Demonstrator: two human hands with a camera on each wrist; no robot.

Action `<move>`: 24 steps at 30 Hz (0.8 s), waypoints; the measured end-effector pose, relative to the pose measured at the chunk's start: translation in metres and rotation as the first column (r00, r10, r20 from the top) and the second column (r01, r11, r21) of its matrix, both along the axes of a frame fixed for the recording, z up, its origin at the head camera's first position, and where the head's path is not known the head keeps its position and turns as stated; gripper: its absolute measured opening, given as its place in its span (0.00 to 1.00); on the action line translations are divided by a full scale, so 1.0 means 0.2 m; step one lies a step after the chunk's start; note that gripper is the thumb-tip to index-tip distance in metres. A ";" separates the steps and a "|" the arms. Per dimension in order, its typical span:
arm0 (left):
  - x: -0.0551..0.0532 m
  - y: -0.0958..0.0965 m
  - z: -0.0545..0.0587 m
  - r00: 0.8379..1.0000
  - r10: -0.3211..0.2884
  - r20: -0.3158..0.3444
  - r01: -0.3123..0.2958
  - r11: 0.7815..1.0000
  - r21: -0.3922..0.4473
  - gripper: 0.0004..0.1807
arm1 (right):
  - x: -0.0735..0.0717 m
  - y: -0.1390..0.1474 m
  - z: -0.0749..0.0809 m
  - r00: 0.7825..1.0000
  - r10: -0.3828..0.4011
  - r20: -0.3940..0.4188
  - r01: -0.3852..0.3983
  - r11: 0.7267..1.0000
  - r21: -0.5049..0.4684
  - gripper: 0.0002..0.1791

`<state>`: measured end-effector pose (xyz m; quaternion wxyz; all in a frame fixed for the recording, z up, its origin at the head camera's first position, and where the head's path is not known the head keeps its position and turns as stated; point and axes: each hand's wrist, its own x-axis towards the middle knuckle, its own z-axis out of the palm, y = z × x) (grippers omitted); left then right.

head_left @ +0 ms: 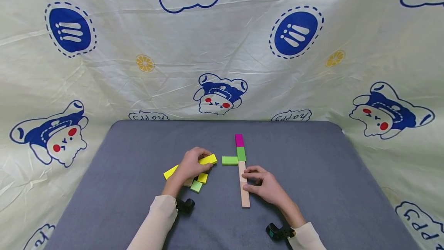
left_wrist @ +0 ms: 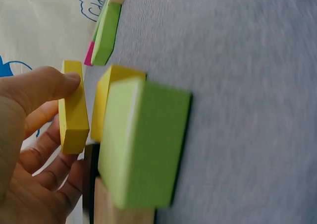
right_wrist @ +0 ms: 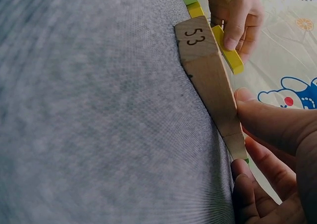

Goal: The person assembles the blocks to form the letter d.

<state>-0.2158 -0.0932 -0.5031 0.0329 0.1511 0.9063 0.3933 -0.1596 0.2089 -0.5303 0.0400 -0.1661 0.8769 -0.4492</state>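
My left hand (head_left: pixel 192 164) pinches a yellow wooden block (head_left: pixel 208 159) between thumb and fingers, raised just over a small pile. In that pile lie another long yellow block (head_left: pixel 171 172), a short yellow block (head_left: pixel 202 178), a light green block (head_left: pixel 196 186) and a partly hidden plain wooden block. My right hand (head_left: pixel 268 186) rests with thumb and fingertips at a row of two plain wooden blocks (head_left: pixel 245 200), its fingers loosely bent. In the right wrist view the nearer plain block (right_wrist: pixel 200 40) bears the number 53, with the thumb at its upper edge.
Beyond the plain blocks the row continues with a green block (head_left: pixel 241 154) and a magenta block (head_left: pixel 239 140). Another green block (head_left: pixel 230 161) juts left from the row. Everything lies on a grey cloth-covered table (head_left: pixel 312 157), with a printed curtain (head_left: pixel 243 49) behind it.
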 end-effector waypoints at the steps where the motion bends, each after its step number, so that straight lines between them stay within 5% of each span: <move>1: 0.00 0.01 0.00 1.000 0.006 0.004 -0.006 1.000 0.002 0.17 | 0.00 0.00 0.00 1.000 -0.001 0.000 0.001 1.000 0.000 0.18; 24: 0.02 0.12 -0.02 0.996 0.052 0.076 -0.049 0.998 -0.044 0.18 | 0.00 0.00 0.00 1.000 -0.015 0.017 0.015 1.000 0.010 0.19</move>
